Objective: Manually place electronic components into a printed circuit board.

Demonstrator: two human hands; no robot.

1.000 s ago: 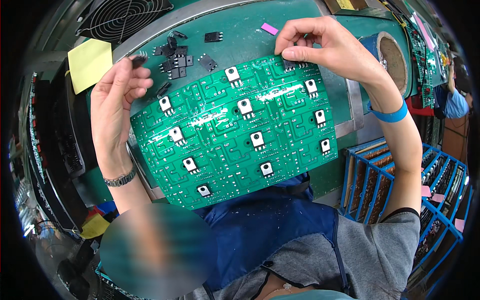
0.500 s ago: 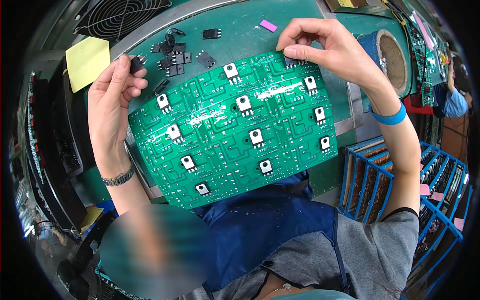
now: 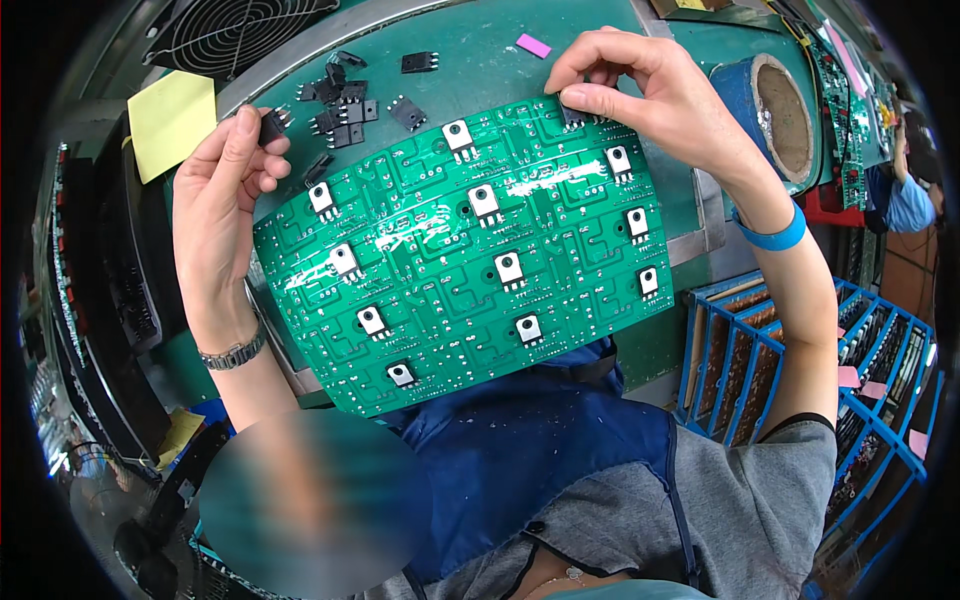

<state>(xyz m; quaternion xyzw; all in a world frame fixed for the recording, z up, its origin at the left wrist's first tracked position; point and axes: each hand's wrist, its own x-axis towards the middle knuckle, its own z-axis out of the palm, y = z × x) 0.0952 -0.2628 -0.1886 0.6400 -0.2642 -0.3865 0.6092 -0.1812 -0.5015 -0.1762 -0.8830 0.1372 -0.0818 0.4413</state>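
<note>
Green work surface (image 3: 470,40): its near edge is hidden by the circuit board (image 3: 440,245), whose own near edge reaches over your blue apron (image 3: 540,420). Your right hand (image 3: 645,95) is at the board's far right corner, thumb and forefinger closed, apparently on a half-covered component (image 3: 573,117); your fingertips mask its top. Your left hand (image 3: 225,165), off the board's far left corner, pinches a black component (image 3: 270,127), legs outward. Component pile (image 3: 350,113): beyond the board's far edge, toward the left; overlaps prevent a count. Open room: the green strip between pile and right hand, holding two loose components (image 3: 407,113) and, smallest, a pink slip (image 3: 533,46) near the surface's far edge. Eleven silver-faced parts (image 3: 509,268) show on the board.
</note>
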